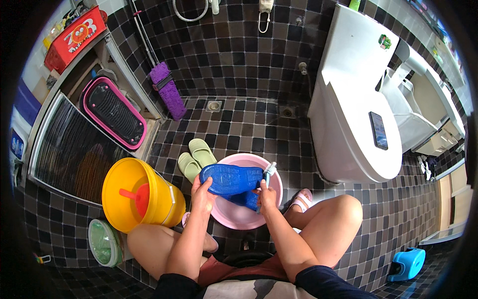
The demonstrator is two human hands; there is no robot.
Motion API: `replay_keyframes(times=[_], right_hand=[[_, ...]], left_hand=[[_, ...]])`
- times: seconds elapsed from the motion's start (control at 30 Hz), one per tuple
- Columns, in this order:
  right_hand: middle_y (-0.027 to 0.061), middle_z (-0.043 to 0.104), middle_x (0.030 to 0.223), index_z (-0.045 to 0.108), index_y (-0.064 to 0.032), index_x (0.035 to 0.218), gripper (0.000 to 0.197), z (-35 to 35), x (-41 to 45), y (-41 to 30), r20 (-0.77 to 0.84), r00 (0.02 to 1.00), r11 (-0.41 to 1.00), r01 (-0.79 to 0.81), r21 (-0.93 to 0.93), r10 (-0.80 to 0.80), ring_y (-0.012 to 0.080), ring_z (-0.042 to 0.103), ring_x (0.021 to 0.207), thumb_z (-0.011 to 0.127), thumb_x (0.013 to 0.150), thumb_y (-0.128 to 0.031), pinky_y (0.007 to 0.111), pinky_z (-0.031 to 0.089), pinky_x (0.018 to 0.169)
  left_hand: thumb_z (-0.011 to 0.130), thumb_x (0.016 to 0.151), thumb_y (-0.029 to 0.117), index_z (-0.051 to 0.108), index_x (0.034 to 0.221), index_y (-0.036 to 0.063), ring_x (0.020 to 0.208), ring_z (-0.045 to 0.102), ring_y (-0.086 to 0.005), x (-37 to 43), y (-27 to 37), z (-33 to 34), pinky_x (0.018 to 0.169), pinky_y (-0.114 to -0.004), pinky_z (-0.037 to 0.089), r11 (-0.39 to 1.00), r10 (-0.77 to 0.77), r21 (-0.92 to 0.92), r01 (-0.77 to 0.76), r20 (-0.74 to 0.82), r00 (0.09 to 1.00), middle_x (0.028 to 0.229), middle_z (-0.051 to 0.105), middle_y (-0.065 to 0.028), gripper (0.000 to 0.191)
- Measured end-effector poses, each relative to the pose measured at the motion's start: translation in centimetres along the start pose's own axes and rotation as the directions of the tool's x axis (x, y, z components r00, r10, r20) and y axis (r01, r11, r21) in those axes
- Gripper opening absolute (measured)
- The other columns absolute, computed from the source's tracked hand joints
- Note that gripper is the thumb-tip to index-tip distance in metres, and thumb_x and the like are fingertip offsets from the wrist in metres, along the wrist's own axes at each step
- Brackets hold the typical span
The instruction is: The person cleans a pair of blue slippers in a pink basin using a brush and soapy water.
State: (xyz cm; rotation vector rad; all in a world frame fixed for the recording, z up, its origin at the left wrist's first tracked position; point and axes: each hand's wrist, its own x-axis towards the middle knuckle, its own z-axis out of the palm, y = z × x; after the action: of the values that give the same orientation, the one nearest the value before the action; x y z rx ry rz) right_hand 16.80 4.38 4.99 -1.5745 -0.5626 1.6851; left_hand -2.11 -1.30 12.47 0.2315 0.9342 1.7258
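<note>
My left hand [203, 193] grips one end of a blue slipper [230, 178], whose sole faces up over a pink basin [244, 221]. At the slipper's other end, my right hand [267, 196] holds a light-blue handled brush [270, 170] with pale bristles. The brush head touches or lies very close to the slipper's edge. A second blue slipper [244, 200] is lower down, partly hidden beneath the first one. How far it rests in the basin I cannot tell.
Left of the basin stand a yellow bucket [168, 202] with a red dipper [141, 200] and a bin [102, 243]. Green slippers [189, 167] lie beyond. A toilet [358, 149] bearing a phone [378, 130] stands right; a blue stool [407, 264] is lower right. A purple mop [168, 91] leans left.
</note>
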Motion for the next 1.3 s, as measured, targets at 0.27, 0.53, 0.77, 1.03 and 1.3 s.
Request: replay_keyframes(times=[0.27,0.53,0.77,1.03,1.3], right_hand=[[0.0008,0.042,0.054,0.042,-0.0123,0.088,0.028,-1.7,2.0,-0.2,-0.038,0.999,0.963,-0.027,0.267,0.039,0.0126,0.037,0.037,0.068,0.081,-0.014,0.028,0.030,0.033],[0.0031,0.047,0.060,0.039,-0.0108,0.090,0.029,-1.4,0.4,-2.7,0.117,0.981,0.971,0.133,0.199,-0.158,0.0130,0.040,0.038,0.067,0.081,-0.011,0.028,0.032,0.034],[0.0019,0.048,0.064,0.039,-0.0103,0.089,0.033,-1.6,-0.1,-2.9,0.150,0.955,0.961,0.268,-0.063,-0.257,0.0112,0.043,0.044,0.069,0.080,-0.015,0.026,0.033,0.035],[0.0000,0.047,0.061,0.041,-0.0104,0.089,0.031,-0.4,-2.0,-2.9,0.316,0.926,0.970,0.237,-0.058,-0.207,0.0097,0.042,0.043,0.070,0.079,-0.016,0.025,0.032,0.035],[0.0190,0.063,0.071,0.058,-0.0002,0.091,0.035,-1.9,1.0,-1.0,0.248,0.839,0.583,0.522,-0.623,-0.485,0.0358,0.061,0.064,0.044,0.092,-0.032,0.043,0.047,0.059]], left_hand=[[0.050,0.079,-0.002,0.044,0.126,0.0063,0.105,0.055,-0.0301,-1.5,-0.5,-0.4,0.086,-0.051,0.047,0.940,-0.295,0.197,0.279,0.058,0.954,0.115,0.055,-0.0144,0.048],[0.067,0.080,0.036,0.038,0.134,0.0008,0.118,0.046,-0.0241,-1.2,0.1,-1.6,0.097,-0.032,0.038,0.672,-0.379,0.679,0.294,-0.026,0.925,0.130,0.047,-0.0161,0.071],[0.068,0.078,0.043,0.032,0.137,-0.0010,0.127,0.036,-0.0255,-2.0,-0.8,-0.4,0.103,-0.035,0.030,0.162,-0.277,0.983,0.081,-0.033,0.960,0.140,0.033,-0.0202,0.082],[0.067,0.082,0.013,0.036,0.135,0.0023,0.112,0.050,-0.0180,-1.8,-3.3,-1.7,0.095,-0.031,0.041,0.722,-0.419,0.667,0.185,0.208,0.884,0.124,0.050,-0.0117,0.062],[0.066,0.079,0.007,0.038,0.133,0.0031,0.083,0.063,-0.0182,-1.4,-4.5,-2.4,0.071,-0.031,0.052,0.732,-0.362,0.635,0.245,0.058,0.930,0.104,0.061,-0.0128,0.061]])
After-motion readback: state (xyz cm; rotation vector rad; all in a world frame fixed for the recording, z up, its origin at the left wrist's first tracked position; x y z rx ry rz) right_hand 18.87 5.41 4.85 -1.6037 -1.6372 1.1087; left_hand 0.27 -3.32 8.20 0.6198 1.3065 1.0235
